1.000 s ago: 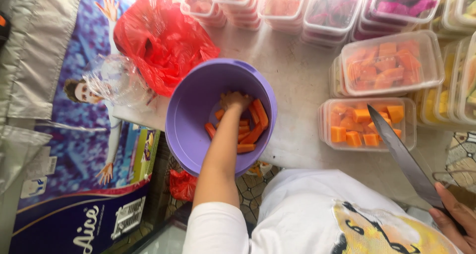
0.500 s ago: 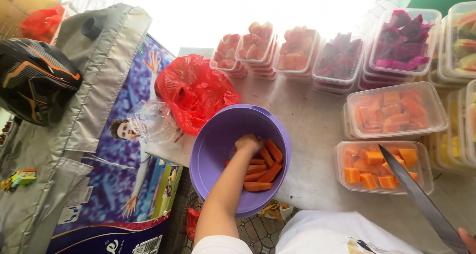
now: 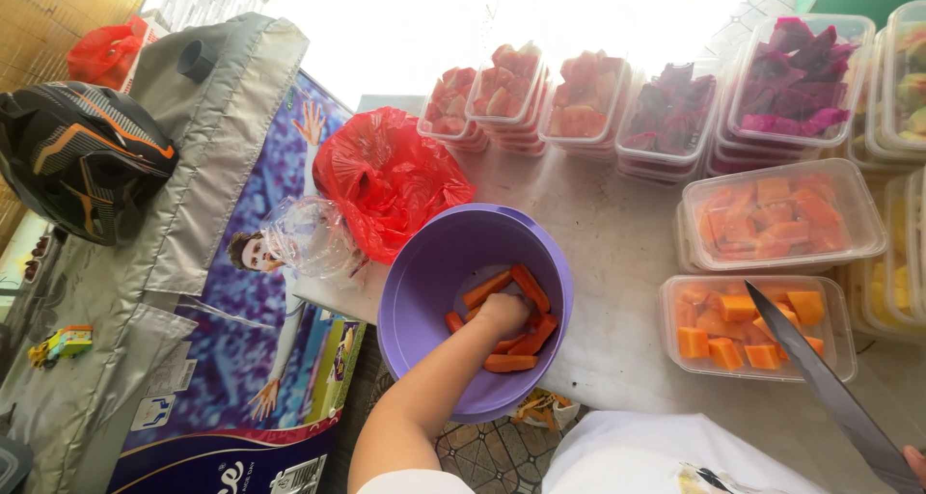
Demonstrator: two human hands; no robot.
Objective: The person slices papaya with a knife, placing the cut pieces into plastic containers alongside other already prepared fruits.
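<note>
My left hand (image 3: pixel 503 313) is curled among smooth orange papaya strips (image 3: pixel 511 338) in the round purple plastic bowl (image 3: pixel 424 291); whether it grips any, I cannot tell. My right fingers (image 3: pixel 914 460) hold a long steel knife (image 3: pixel 820 383).

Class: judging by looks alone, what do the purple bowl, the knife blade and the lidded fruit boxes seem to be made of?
Purple bowl: likely plastic, an even matte colour with a smooth moulded rim.
Knife blade: probably steel, grey with a dull sheen.
Lidded fruit boxes: clear thin plastic, since the fruit shows through.

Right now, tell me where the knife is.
In the head view, the knife is at the lower right, its blade slanting over the near corner of the tub of orange fruit cubes, held by the right hand at the frame's edge.
</note>
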